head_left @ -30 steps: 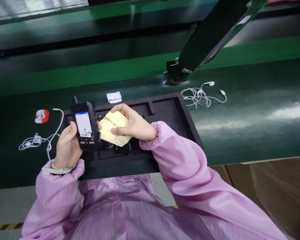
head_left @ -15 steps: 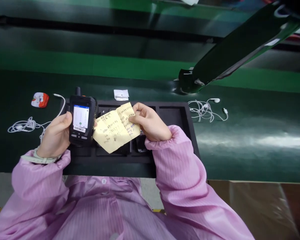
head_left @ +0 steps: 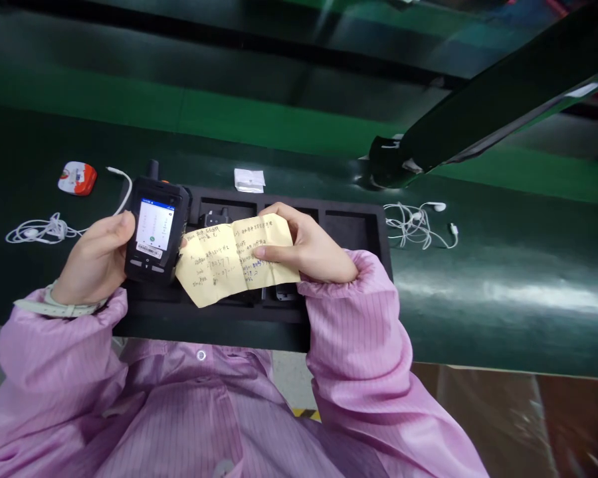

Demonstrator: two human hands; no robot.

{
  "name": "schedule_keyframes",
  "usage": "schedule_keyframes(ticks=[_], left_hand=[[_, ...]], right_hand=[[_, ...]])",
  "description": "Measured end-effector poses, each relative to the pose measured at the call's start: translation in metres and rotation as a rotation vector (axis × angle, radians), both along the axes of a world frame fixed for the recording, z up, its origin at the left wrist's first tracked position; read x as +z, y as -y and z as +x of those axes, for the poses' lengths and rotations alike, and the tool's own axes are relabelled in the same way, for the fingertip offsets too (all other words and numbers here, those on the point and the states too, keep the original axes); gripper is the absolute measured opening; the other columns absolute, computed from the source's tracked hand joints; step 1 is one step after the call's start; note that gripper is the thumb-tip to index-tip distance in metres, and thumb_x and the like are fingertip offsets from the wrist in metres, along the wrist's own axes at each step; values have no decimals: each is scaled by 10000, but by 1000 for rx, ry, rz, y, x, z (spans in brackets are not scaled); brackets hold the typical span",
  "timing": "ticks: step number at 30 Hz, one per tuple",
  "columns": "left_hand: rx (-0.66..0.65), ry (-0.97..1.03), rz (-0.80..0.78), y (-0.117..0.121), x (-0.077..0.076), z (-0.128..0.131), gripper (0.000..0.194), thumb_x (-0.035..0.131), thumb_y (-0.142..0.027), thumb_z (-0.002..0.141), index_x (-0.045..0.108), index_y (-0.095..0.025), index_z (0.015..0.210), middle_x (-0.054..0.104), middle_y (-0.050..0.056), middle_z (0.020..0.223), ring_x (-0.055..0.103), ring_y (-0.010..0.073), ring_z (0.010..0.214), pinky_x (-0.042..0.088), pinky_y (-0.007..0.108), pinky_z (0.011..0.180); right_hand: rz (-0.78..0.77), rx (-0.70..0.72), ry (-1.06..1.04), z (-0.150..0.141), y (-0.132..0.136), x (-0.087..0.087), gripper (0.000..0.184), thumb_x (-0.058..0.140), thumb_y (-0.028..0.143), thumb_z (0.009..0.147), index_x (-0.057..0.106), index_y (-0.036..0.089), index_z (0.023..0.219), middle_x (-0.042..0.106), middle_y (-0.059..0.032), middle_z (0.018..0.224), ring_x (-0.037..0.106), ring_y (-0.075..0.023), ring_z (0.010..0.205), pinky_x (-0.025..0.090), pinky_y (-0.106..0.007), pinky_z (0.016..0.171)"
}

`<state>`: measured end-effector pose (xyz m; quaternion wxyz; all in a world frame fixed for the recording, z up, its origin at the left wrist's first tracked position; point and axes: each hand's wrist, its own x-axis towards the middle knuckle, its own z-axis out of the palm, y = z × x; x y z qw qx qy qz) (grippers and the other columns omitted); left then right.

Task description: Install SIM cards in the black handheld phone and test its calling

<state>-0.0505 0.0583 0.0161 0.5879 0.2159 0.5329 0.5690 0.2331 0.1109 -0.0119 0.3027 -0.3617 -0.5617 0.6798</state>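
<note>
My left hand [head_left: 94, 255] wraps around a black rugged handheld terminal [head_left: 154, 229], its screen lit, above the left end of a black foam tray [head_left: 353, 229]. My right hand [head_left: 303, 249] pinches a creased yellow handwritten paper note [head_left: 224, 262] between thumb and fingers, over the tray's middle. The terminal is out of the tray; a small black part [head_left: 215, 218] sits in one compartment. White earphones [head_left: 413, 226] lie right of the tray.

Writing on the yellow note [head_left: 236, 259] and the handheld terminal's screen [head_left: 153, 226] is too small to read.
</note>
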Motion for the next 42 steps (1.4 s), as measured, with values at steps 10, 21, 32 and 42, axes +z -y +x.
schedule_keyframes(ticks=[10,21,32,42], left_hand=[[-41,-45,1,-1,-25,13,188,620,-227,977,775,-136,922,832,116,946,729,347,1170,609,469,976],[30,-36,151,-1,-21,19,186,648,-246,962,790,-127,945,831,127,1072,699,344,1241,592,462,1024],[127,-7,152,-1,-3,17,206,696,-272,948,789,-96,999,820,151,1126,693,359,1260,574,490,1073],[33,178,-55,-1,-18,34,356,474,-267,1053,805,-173,964,840,85,912,754,281,1167,612,430,1010]], right_hand=[[31,-153,287,-5,-1,-11,550,859,321,642,504,240,1054,654,5,880,665,-194,775,554,-332,641],[613,-323,651,-5,14,0,649,755,391,798,509,203,1368,617,-119,1224,578,-296,1103,524,-478,909],[766,-336,543,-52,40,22,376,619,268,931,565,194,1296,675,-139,1221,639,-277,1080,545,-454,948],[314,-119,344,-70,13,-17,523,556,100,812,506,215,1320,534,51,811,511,-104,629,450,-281,666]])
